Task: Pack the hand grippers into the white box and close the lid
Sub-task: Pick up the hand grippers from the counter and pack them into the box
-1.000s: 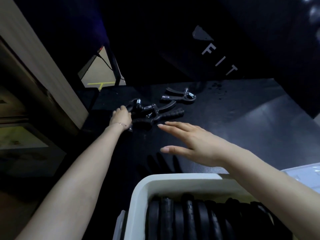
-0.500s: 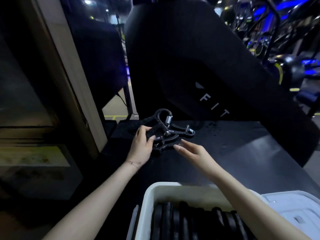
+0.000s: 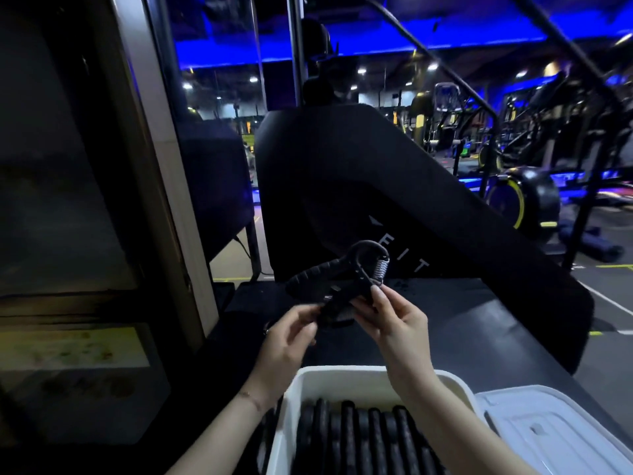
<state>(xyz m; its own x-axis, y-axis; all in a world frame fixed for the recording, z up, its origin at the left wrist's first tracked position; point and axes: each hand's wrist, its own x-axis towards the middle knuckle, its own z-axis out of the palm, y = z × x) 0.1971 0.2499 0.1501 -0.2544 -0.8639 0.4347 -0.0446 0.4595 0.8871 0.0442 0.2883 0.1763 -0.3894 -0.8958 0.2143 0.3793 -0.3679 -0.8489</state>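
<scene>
Above white box (image 3: 342, 377) | hand gripper (image 3: 337, 284) btwn both grips | L hand (image 3: 286, 341) + R hand (image 3: 394, 323) pinching it

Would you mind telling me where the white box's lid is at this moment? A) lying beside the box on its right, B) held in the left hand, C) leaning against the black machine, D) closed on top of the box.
A: the lid lies flat just right of the open white box, while both the left hand and right hand hold a hand gripper.
</scene>
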